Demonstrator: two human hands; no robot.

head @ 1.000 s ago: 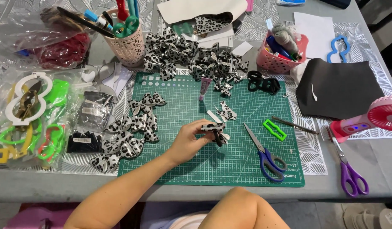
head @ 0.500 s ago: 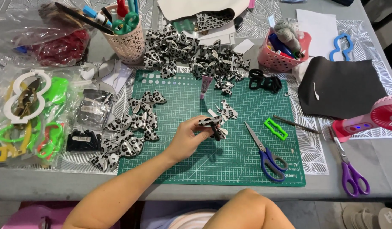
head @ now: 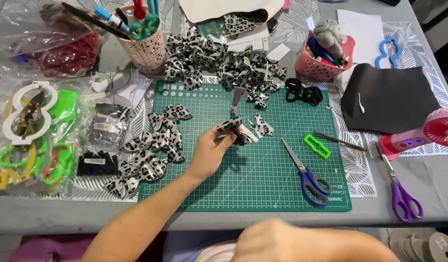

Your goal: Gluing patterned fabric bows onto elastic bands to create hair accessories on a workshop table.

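My left hand [head: 209,153] is over the green cutting mat [head: 262,189], its fingers pinched on a small black-and-white leopard-print bow [head: 232,126]. Right of the bow, a few cut print scraps [head: 260,127] lie on the mat. A small glue tube [head: 236,97] lies just behind them. Several finished bows [head: 151,155] are spread along the mat's left side, and a bigger heap of bows [head: 219,63] sits past its far edge. A blurred skin-coloured limb [head: 301,242] crosses the bottom edge; my right hand itself does not show.
Blue scissors [head: 309,177] and a green plastic clip [head: 316,146] lie on the mat's right part. Purple scissors [head: 401,191], a pink hand fan [head: 423,133] and black fabric [head: 389,97] are further right. A pen cup [head: 145,46], a pink basket [head: 325,53] and black rings [head: 304,92] stand at the back.
My left hand has raised the bow a little and turned it. The blurred limb at the bottom edge has shifted to the right.
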